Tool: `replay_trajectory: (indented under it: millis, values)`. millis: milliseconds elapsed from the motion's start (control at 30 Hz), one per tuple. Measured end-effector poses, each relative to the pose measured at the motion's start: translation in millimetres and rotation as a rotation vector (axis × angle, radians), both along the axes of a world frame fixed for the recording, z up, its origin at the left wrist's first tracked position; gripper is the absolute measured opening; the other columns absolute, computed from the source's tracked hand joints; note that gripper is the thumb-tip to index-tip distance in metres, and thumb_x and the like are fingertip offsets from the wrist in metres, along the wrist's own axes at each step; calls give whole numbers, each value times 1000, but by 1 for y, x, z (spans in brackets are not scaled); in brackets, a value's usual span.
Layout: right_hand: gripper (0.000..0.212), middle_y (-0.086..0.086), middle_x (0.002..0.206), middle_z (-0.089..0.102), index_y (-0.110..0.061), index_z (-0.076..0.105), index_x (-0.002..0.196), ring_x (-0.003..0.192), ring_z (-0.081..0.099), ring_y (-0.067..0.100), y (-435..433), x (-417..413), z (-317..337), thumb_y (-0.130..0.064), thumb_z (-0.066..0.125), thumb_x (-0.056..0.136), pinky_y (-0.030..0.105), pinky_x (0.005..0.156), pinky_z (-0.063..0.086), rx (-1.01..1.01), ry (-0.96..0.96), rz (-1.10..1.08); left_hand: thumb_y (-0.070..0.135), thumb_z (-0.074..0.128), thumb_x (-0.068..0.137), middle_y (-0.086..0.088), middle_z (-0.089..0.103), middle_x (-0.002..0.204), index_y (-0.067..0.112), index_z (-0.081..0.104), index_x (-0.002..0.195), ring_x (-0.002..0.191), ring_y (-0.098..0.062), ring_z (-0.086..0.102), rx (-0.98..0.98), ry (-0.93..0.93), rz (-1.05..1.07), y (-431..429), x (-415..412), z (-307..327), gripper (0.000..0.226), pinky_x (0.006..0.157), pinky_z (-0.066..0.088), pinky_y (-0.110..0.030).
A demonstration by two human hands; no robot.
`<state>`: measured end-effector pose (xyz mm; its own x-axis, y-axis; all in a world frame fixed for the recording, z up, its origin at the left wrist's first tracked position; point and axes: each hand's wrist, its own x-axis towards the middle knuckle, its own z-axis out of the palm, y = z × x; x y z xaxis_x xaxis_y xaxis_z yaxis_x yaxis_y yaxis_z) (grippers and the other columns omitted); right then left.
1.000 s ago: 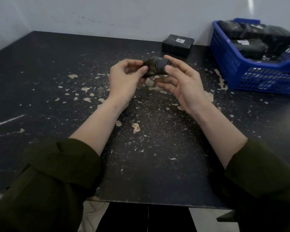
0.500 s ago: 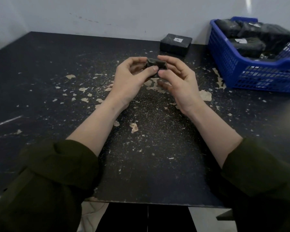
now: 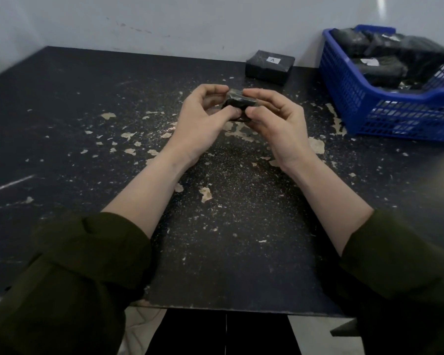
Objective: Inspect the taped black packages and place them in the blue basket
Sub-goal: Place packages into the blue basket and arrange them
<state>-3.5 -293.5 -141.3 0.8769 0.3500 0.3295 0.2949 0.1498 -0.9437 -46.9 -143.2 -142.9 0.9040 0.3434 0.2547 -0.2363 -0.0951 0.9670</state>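
Since a second ago my view shows the two hands drawn closer together around the small black package (image 3: 239, 102), so that less of it shows and the thumbs now nearly meet at its near edge. The left hand (image 3: 203, 116) grips it from 9 o'clock, fingers curled over the top and thumb pressed against the near side; the right hand (image 3: 277, 124) pinches it from 3 o'clock, index finger laid along the top and thumb tucked under the near edge. The package is held up off the table (image 3: 62, 111), just past the middle of the surface, towards 12 o'clock from where I look down. Its wrapping is glossy (I cannot tell tape from film at this blur). A labelled black package (image 3: 269, 66) lies flat on the table at about 1 o'clock from the hands, close to the wall (image 3: 215, 21), with a small white label on its top. The blue basket (image 3: 395, 119) stands at 2 o'clock, well apart from the hands, and more black packages (image 3: 385, 70) are heaped inside it. Pale flakes (image 3: 205, 193) are scattered over the dark tabletop, thickest beneath and around the hands. Dark green sleeves (image 3: 87, 265), pushed up the forearms, fill the view at 7 and 5 o'clock.
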Motion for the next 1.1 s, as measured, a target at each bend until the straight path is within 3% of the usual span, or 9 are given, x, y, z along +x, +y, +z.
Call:
replay_trajectory:
  millis: [100, 233, 367, 467, 533, 633, 700, 900, 1100]
  values:
    - [28, 7, 104, 75, -10, 73, 111, 94, 70, 14, 1, 0, -1, -1, 68, 85, 29, 85, 58, -19, -30, -46, 16, 75, 73, -11, 69, 115, 19, 58, 104, 110, -22, 67, 7, 3, -3, 0, -1, 1, 35, 98, 54, -41]
    - [30, 6, 109, 74, -15, 72, 111, 99, 70, 17, -2, 3, 1, -10, 73, 81, 33, 88, 57, 18, 54, 2, 12, 78, 80, -3, 69, 110, 21, 60, 96, 106, -15, 67, 97, -7, 69, 1, 1, -2, 26, 94, 56, -38]
    - [28, 4, 110, 70, -8, 70, 116, 98, 66, 17, -3, 3, 4, -2, 52, 96, 46, 95, 54, 46, 159, 10, 9, 74, 83, -2, 71, 107, 22, 65, 97, 102, -18, 69, 42, -3, 186, 7, 5, -4, 21, 89, 59, -41]
    - [33, 3, 105, 68, -12, 65, 126, 81, 68, 10, 1, 0, 3, 0, 51, 100, 35, 81, 60, -23, 79, -83, 11, 64, 92, -5, 71, 109, 18, 69, 102, 107, -20, 67, -31, 14, 160, 6, 4, 1, 14, 95, 56, -40]
    - [34, 6, 96, 66, -13, 60, 130, 74, 67, 12, 2, -2, 2, -4, 58, 98, 33, 75, 61, -23, 40, -127, 22, 69, 87, -4, 71, 110, 20, 68, 102, 108, -20, 67, -36, 5, 109, 3, 1, 4, 16, 98, 54, -39]
    - [34, 8, 91, 61, -6, 62, 126, 79, 63, 14, 2, -2, 2, -7, 68, 92, 25, 70, 58, -1, 10, -142, 34, 76, 72, -3, 70, 112, 13, 66, 113, 109, -15, 66, 36, 34, 132, 2, 0, 3, 46, 99, 53, -37]
    - [31, 6, 91, 62, -8, 68, 118, 82, 62, 15, 3, -4, 1, -9, 73, 89, 26, 71, 59, -15, -14, -140, 35, 78, 69, -6, 72, 110, 9, 67, 113, 106, -18, 68, -10, 47, 146, 4, 1, 2, 52, 97, 55, -38]
    - [22, 8, 102, 73, -13, 71, 107, 93, 71, 23, 5, -4, -1, -9, 74, 86, 46, 87, 60, 35, 61, -72, 16, 83, 76, -4, 73, 104, 8, 68, 110, 103, -17, 69, 8, 8, 92, 1, 0, 1, 38, 95, 56, -36]
    - [23, 15, 105, 75, -13, 75, 105, 99, 72, 32, 2, -2, 0, -5, 75, 84, 40, 84, 60, 31, 44, -86, 27, 73, 74, -11, 70, 104, 10, 64, 102, 96, -22, 68, -89, 33, -15, -1, -3, 5, 34, 91, 57, -36]
